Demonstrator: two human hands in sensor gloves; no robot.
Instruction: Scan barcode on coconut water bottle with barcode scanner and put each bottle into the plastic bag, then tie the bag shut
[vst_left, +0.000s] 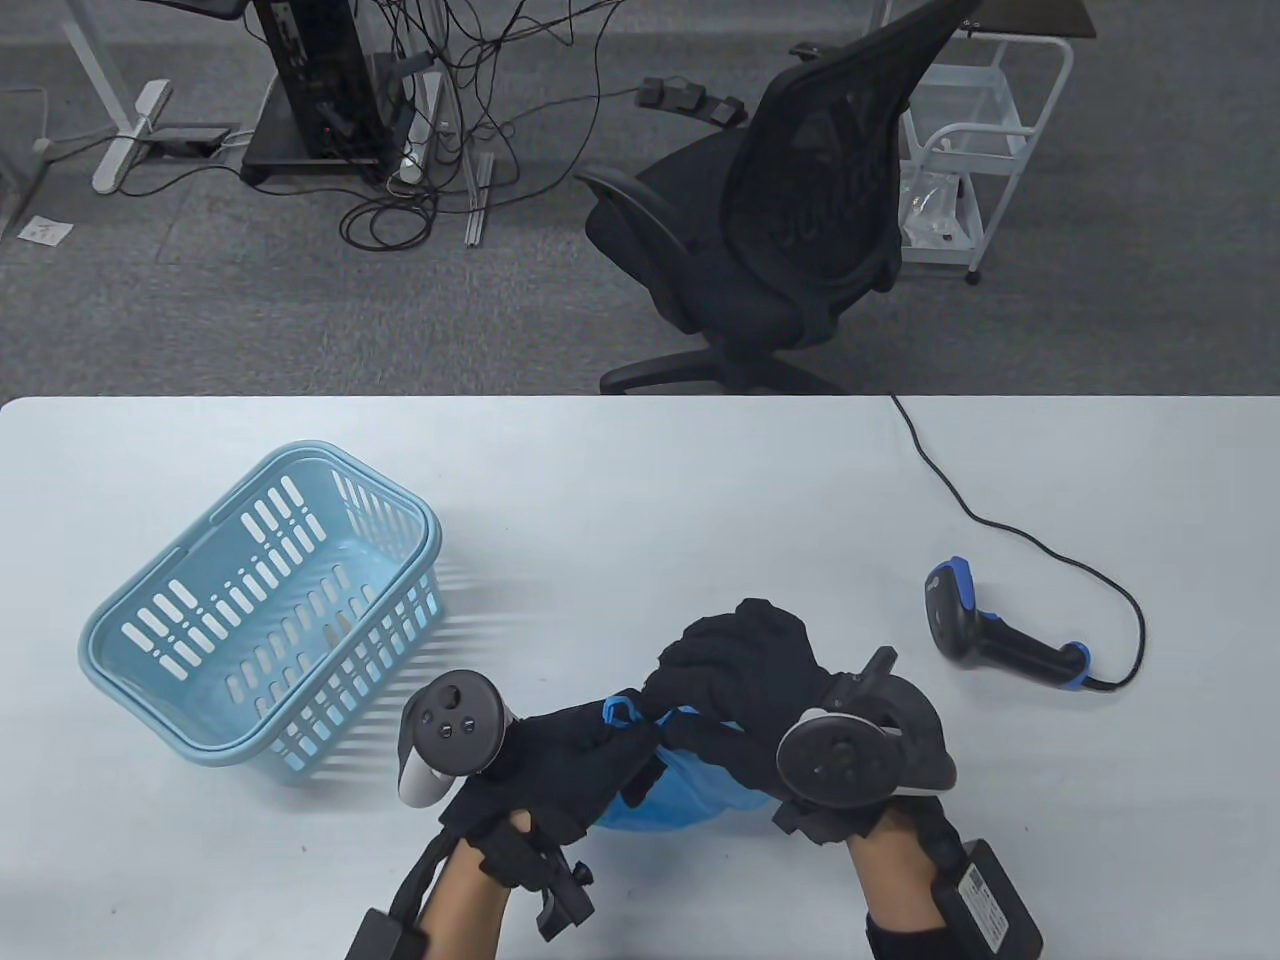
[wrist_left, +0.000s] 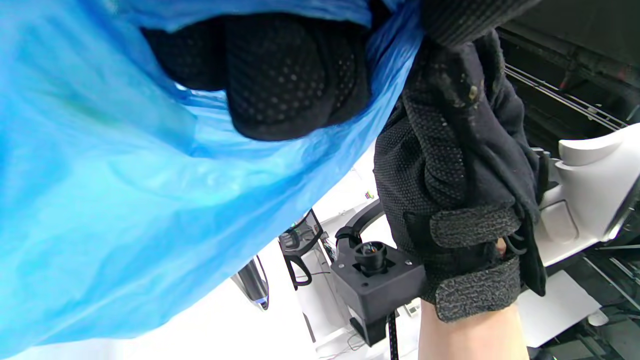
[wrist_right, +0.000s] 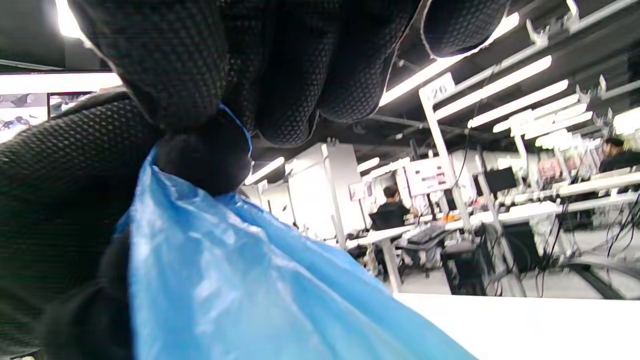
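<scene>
A blue plastic bag (vst_left: 685, 790) lies on the white table near the front edge, between my two hands. My left hand (vst_left: 565, 760) grips the bag's gathered top, with a small blue loop (vst_left: 620, 711) sticking out above its fingers. My right hand (vst_left: 740, 670) curls over the same spot and pinches the plastic. The left wrist view shows the bag (wrist_left: 125, 200) filling the frame with dark fingers (wrist_left: 290, 75) pressed into it. In the right wrist view the fingers (wrist_right: 200, 65) clamp the blue plastic (wrist_right: 225, 290). No bottle shows; the bag hides its contents. The barcode scanner (vst_left: 985, 630) lies to the right, untouched.
A light blue slotted basket (vst_left: 150, 610) with nothing in it stands on the table's left. The scanner's black cable (vst_left: 1000, 520) runs over the far edge. Beyond the table stand a black office chair (vst_left: 790, 220) and a white trolley (vst_left: 975, 150).
</scene>
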